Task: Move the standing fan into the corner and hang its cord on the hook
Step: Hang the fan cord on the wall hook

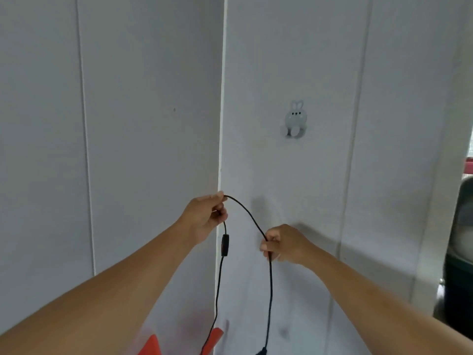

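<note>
A thin black cord (247, 210) arches between my two hands in front of a white wall corner. My left hand (204, 217) pinches the top of the arch, and an inline switch (225, 245) hangs just below it. My right hand (284, 243) grips the other strand lower and to the right. Both strands drop out of the bottom of the view. A grey rabbit-shaped hook (295, 119) is stuck on the right wall, well above and right of both hands, with nothing on it. Red parts (153, 344) at the bottom edge may belong to the fan; the rest of the fan is hidden.
White panelled walls meet at a corner seam (221, 111). At the far right edge the wall ends and a dark green and grey object (460, 239) stands beyond it.
</note>
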`<state>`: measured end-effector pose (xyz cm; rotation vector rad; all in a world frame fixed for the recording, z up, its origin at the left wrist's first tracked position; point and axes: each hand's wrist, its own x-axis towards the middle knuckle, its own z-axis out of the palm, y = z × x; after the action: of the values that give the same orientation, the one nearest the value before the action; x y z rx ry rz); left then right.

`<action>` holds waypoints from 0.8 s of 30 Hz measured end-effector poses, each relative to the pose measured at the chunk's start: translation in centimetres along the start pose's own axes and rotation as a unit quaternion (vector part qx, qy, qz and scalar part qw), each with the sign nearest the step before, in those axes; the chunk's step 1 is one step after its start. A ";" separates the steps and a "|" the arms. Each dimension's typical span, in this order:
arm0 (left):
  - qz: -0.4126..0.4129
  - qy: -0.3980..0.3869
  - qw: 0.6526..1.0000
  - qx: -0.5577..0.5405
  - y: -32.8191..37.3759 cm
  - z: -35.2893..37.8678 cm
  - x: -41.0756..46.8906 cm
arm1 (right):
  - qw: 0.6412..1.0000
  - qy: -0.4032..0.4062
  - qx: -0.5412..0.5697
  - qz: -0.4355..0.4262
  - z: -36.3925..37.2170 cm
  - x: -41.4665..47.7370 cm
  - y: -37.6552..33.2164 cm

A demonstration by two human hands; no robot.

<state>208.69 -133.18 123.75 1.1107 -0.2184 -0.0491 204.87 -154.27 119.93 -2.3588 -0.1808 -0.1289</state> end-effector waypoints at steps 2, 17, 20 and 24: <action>-0.006 0.023 0.994 -0.103 0.3 -0.4 0.2 | 0.999 -0.039 -0.014 0.025 -0.3 -0.2 0.1; 0.048 -0.103 0.908 0.403 0.4 2.1 -0.6 | 0.977 0.131 -0.111 -0.129 -2.3 0.5 -5.0; 0.032 -0.159 0.919 0.359 0.8 3.0 -0.5 | 0.972 0.147 -0.126 -0.132 -2.7 1.1 -5.8; 0.027 -0.149 0.911 0.383 1.8 3.4 0.1 | 0.978 0.146 -0.104 -0.109 -3.7 1.6 -6.1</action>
<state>208.00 -135.41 126.80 1.8818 -0.5759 -0.0882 205.32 -152.39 126.95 -2.4856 -0.2932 -0.6222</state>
